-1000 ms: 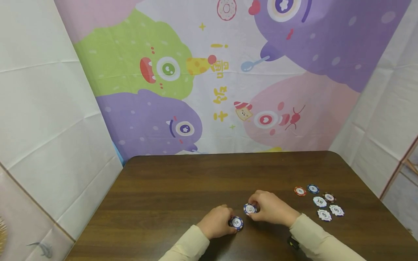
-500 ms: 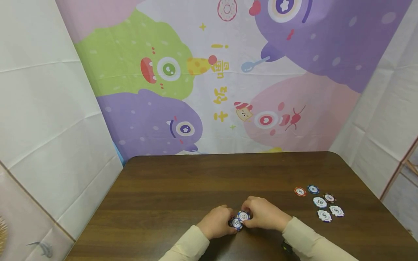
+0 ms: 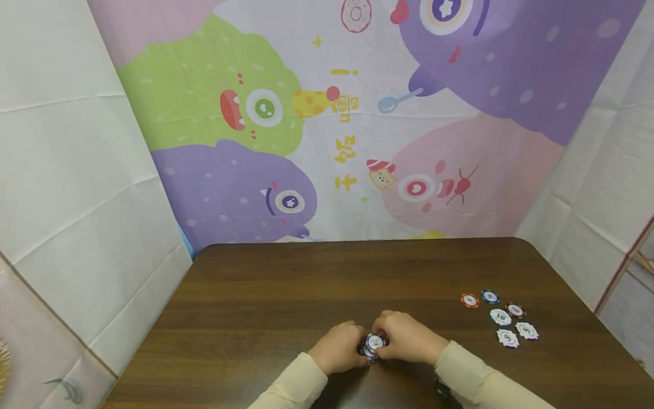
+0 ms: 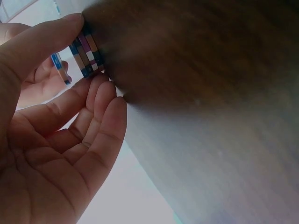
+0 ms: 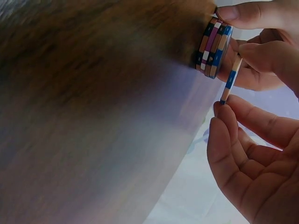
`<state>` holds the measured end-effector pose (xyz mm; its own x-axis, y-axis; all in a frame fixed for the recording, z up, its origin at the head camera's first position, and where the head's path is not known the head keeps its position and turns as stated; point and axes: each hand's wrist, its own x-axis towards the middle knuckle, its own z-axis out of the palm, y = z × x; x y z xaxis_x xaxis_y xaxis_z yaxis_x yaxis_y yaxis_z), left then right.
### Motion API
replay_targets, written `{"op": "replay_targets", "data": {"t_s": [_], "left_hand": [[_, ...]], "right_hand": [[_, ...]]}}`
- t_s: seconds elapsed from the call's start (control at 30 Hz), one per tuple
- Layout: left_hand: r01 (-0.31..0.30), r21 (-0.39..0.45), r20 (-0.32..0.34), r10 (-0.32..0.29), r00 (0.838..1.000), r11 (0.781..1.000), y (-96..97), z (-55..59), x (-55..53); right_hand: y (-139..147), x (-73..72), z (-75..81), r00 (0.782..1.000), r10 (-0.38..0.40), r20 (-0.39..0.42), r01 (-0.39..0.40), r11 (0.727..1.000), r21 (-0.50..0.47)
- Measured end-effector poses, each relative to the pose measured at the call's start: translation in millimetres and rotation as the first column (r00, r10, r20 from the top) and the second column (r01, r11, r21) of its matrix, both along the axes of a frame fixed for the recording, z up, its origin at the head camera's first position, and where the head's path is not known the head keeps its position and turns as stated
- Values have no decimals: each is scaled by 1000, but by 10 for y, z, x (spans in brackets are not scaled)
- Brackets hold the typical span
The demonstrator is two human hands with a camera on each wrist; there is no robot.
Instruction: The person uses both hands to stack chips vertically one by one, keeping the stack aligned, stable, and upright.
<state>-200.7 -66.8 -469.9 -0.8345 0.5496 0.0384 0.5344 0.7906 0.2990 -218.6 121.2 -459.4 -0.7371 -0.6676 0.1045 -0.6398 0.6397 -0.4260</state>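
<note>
My left hand (image 3: 338, 347) grips the sides of a short stack of poker chips (image 5: 213, 49) standing on the table. Blue, purple and tan edge blocks show on the stack in both wrist views. Between thumb and fingertips, my right hand (image 3: 411, 339) pinches a single blue-and-white poker chip (image 3: 375, 341). That chip is slightly tilted and apart from the stack, with a gap between them in the right wrist view. From the head, it overlaps the stack's far right part and hides some of its top.
To the right lie several loose poker chips: a red one (image 3: 469, 300), a blue one (image 3: 490, 296), a dark one (image 3: 516, 310) and some white ones, including a white chip marked 10 (image 3: 500, 317). The brown table (image 3: 255, 289) backs onto a cartoon-printed cloth (image 3: 347, 216).
My right hand has moved left and toward me, bringing its poker chip from beside the stack to over it. The left hand has stayed on the stack.
</note>
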Motion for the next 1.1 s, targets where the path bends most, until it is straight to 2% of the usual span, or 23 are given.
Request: {"op": "replay_targets", "data": {"t_s": [0.5, 0.77, 1.1], "left_hand": [[-8, -19, -5, 8, 1000, 1000, -6, -4, 3], [-9, -8, 17, 9, 1000, 1000, -4, 0, 5], [-13, -18, 13, 13, 1000, 1000, -3, -6, 1]], "right_hand": [[-83, 18, -37, 999, 31, 33, -31, 999, 20], [-104, 23, -57, 999, 50, 22, -51, 999, 18], [-110, 24, -59, 999, 53, 12, -53, 998, 21]]}}
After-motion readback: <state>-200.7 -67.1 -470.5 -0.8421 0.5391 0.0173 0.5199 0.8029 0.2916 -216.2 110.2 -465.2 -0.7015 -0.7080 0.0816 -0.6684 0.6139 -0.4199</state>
